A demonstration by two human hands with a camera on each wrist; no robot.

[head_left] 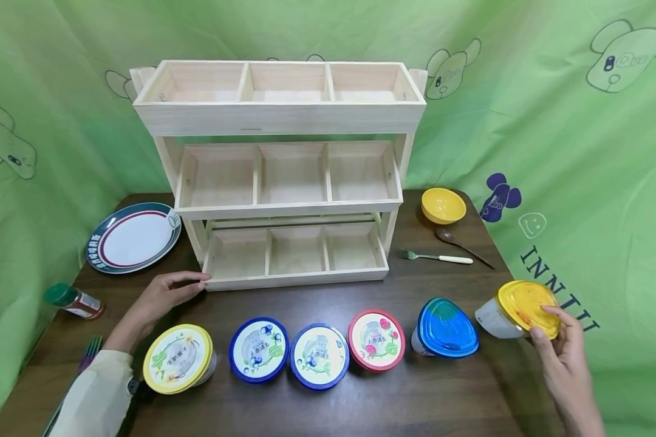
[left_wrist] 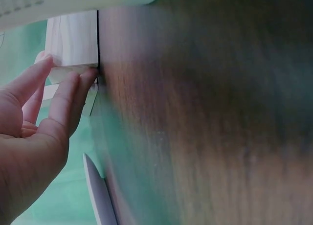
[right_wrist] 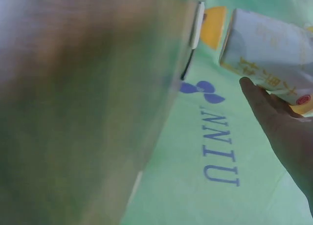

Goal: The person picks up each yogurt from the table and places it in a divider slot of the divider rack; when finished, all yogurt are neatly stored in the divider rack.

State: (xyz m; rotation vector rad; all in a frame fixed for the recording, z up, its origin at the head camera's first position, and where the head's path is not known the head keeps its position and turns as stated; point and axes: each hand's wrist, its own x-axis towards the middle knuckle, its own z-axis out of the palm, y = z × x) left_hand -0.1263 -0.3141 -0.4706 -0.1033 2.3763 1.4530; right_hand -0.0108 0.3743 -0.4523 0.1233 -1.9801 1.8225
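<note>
My left hand (head_left: 190,281) lies flat on the dark table, its straight fingertips touching the lower left corner of a three-tier wooden rack (head_left: 279,115); in the left wrist view the left hand (left_wrist: 63,88) meets the rack's corner (left_wrist: 73,46). At the table's right edge my right hand (head_left: 546,325) grips a tilted, yellow-lidded tub (head_left: 516,306), lifted on its side. The right wrist view shows the tub (right_wrist: 269,54) above my right hand (right_wrist: 281,132).
Along the front stand a yellow-lidded tub (head_left: 178,358), two blue-lidded tubs (head_left: 259,349) (head_left: 319,355), a red-lidded tub (head_left: 376,339) and a blue plastic-lidded tub (head_left: 447,326). A plate (head_left: 133,237), bottle (head_left: 73,300), yellow bowl (head_left: 443,205), spoon (head_left: 461,244) and fork (head_left: 437,257) flank the rack.
</note>
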